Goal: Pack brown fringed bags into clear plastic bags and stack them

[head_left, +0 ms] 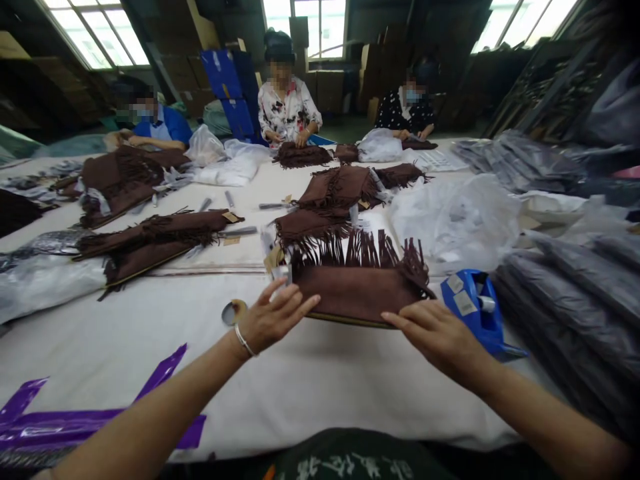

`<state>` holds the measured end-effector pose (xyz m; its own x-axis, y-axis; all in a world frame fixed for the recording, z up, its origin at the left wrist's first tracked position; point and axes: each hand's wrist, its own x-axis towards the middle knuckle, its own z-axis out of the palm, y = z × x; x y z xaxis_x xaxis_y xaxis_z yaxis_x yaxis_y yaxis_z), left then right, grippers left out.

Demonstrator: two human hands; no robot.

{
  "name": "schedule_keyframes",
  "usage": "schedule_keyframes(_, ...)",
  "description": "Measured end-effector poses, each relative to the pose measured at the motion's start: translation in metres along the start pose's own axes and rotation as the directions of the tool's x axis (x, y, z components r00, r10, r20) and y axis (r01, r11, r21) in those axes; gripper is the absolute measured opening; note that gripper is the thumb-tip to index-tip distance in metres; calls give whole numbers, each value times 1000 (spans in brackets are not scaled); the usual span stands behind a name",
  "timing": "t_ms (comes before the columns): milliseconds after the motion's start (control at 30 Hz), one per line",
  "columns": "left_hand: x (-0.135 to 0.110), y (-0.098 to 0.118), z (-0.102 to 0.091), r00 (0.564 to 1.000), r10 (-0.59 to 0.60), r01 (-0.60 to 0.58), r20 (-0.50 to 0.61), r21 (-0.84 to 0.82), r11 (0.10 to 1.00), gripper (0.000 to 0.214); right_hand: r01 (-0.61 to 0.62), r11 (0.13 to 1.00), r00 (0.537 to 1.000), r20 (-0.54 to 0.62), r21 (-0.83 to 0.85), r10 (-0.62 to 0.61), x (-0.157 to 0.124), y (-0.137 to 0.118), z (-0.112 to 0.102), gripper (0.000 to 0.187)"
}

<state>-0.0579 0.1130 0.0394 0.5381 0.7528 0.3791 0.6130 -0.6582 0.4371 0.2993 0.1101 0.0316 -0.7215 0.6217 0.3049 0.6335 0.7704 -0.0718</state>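
Observation:
A brown suede piece with a fringe (357, 283) lies flat on the white table (310, 373) in front of me. My left hand (273, 317) rests at its left edge with fingers stretched out and a thin bracelet on the wrist. My right hand (435, 330) lies open on its lower right corner, fingers flat. Neither hand grips anything.
A blue tape dispenser (477, 310) stands right of the piece. More brown fringed pieces (330, 200) lie beyond, clear plastic bags (453, 217) to the right, grey packed stacks (585, 293) at far right, purple strips (75, 420) at near left. Three people work at the far side.

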Motion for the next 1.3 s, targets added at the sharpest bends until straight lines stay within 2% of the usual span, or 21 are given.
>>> schedule_keyframes(67, -43, -1, 52, 997, 50, -58, 56, 143, 988, 46, 17, 998, 998, 63, 60, -21, -31, -12, 49, 41)
schedule_keyframes(133, -77, 6, 92, 994, 68, -89, 82, 285, 954, 44, 8, 992, 997, 80, 128, -18, -59, -27, 85, 41)
schedule_keyframes(167, -90, 11, 106, 995, 48, -74, 83, 345, 936, 43, -14, 989, 997, 78, 148, 3, -72, -34, 96, 41)
schedule_keyframes(233, -106, 24, 120, 997, 2, -33, 72, 420, 907, 41, -62, 983, 995, 87, 171, 48, -90, -45, 106, 42)
schedule_keyframes(367, -114, 46, 118, 996, -29, -9, 82, 434, 901, 38, -88, 974, 981, 188, 208, 48, -105, -55, 93, 44)
schedule_keyframes(433, -114, 52, 113, 995, -23, -21, 100, 418, 908, 36, -101, 964, 964, 263, 247, 33, -107, -49, 86, 42)
schedule_keyframes(500, -113, 56, 110, 995, -13, -25, 94, 399, 917, 31, -158, 958, 951, 297, 241, 82, -109, -35, 82, 38)
schedule_keyframes(533, -112, 58, 108, 997, -13, -19, 78, 389, 921, 27, -216, 957, 948, 276, 194, 158, -111, -26, 81, 37)
schedule_keyframes(600, -110, 60, 106, 999, -37, 24, 27, 371, 928, 22, -400, 916, 911, 127, 30, 393, -115, -9, 78, 41)
schedule_keyframes(667, -108, 64, 104, 996, -88, 87, -13, 348, 933, 19, -582, 808, 813, -80, -88, 577, -116, 0, 72, 49)
schedule_keyframes(700, -107, 66, 103, 993, -116, 116, -22, 332, 936, 18, -623, 776, 780, -144, -96, 608, -112, 0, 69, 52)
schedule_keyframes(733, -106, 68, 101, 990, -140, 140, -23, 316, 938, 17, -618, 783, 782, -167, -73, 601, -106, -5, 66, 53)
schedule_keyframes(767, -105, 71, 99, 987, -157, 156, -22, 302, 941, 16, -568, 823, 816, -154, -26, 558, -97, -14, 63, 53)
schedule_keyframes(867, -106, 75, 91, 985, -174, 168, -1, 262, 950, 15, -270, 947, 958, -47, 177, 282, -56, -51, 66, 53)
schedule_keyframes(900, -108, 77, 87, 983, -184, 176, 8, 241, 954, 16, -172, 956, 984, -5, 238, 179, -41, -64, 71, 54)
schedule_keyframes(967, -115, 79, 79, 971, -240, 233, 16, 177, 956, 17, -48, 942, 996, 84, 332, 21, -16, -84, 87, 56)
schedule_keyframes(1067, -136, 84, 71, 914, -405, 405, 4, -31, 914, 19, -38, 906, 977, 205, 422, -54, 1, -97, 114, 58)
schedule_keyframes(1133, -150, 87, 72, 843, -538, 522, 9, -256, 813, 24, -94, 878, 966, 258, 468, -34, 3, -96, 124, 53)
schedule_keyframes(1200, -159, 89, 77, 723, -686, 629, 80, -486, 607, 30, -152, 847, 953, 303, 510, -11, 6, -96, 123, 48)
schedule_keyframes(1267, -161, 89, 83, 596, -779, 685, 195, -630, 366, 36, -181, 812, 946, 324, 554, -10, 13, -103, 115, 47)
schedule_keyframes(1300, -159, 89, 86, 559, -794, 692, 239, -662, 288, 36, -176, 796, 946, 323, 579, -26, 19, -109, 110, 49)
